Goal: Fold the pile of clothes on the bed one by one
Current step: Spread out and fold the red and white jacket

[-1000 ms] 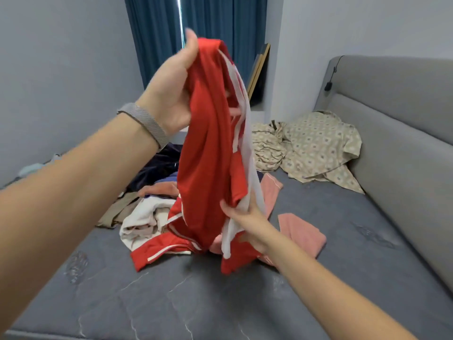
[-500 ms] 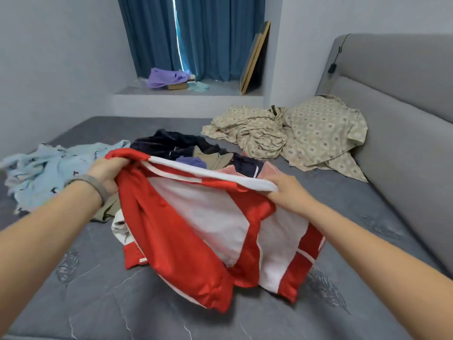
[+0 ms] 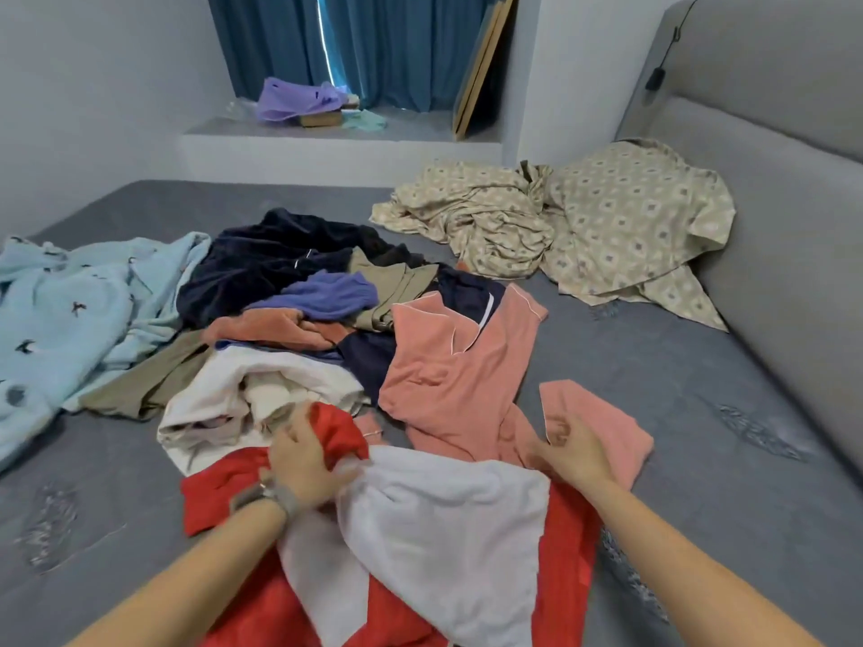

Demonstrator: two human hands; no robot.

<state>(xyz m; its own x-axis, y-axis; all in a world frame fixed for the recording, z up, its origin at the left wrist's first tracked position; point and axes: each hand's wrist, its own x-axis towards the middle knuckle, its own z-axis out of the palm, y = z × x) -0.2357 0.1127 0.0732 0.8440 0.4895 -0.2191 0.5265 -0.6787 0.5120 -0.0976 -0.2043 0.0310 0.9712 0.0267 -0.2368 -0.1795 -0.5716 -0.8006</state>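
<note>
The left hand (image 3: 306,464) is curling its fingers round a bunch of the red and white garment (image 3: 420,544) and is gripping it at the top edge. The right hand (image 3: 567,448) is lying at the other top corner with its fingers bent in, but I cannot tell if it is pinching the cloth. The garment is lying spread on the gray bed (image 3: 700,459) between the two hands and reaching down past the wrists, with a soft white panel in the middle and smooth red cloth at the sides. Far left, a fluffy light blue blanket (image 3: 70,319) is lying in a heap. Just behind the hands, the pile of clothes (image 3: 303,319) is sitting all crumpled: dark, purple, brown, cream and pink pieces. To the right, a patterned sheet (image 3: 583,226) is leaning on the padded gray headboard (image 3: 794,179). Bare mattress is showing on the right side.
</note>
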